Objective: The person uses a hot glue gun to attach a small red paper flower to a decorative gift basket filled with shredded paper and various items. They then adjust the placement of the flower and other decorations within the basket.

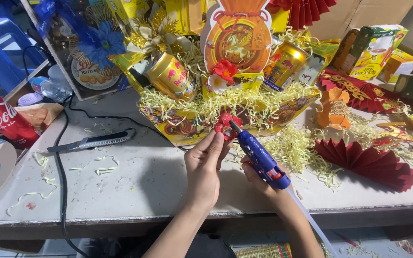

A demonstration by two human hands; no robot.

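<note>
My left hand (205,169) pinches a small red paper flower (225,125) by its lower edge, just in front of the yellow gift basket (187,125). My right hand (263,184) grips a blue glue gun (260,155) whose nozzle touches the red flower. A clear glue stick (311,220) pokes out of the gun's back toward me. The basket is filled with yellow paper shreds, gold drink cans (170,75) and a round orange card ornament (237,40).
A utility knife (94,141) lies on the grey table (135,186) to the left, beside a black cable (62,177). A red soda can (3,119) stands at far left. Red paper fans (369,162) and small boxes (374,48) crowd the right side.
</note>
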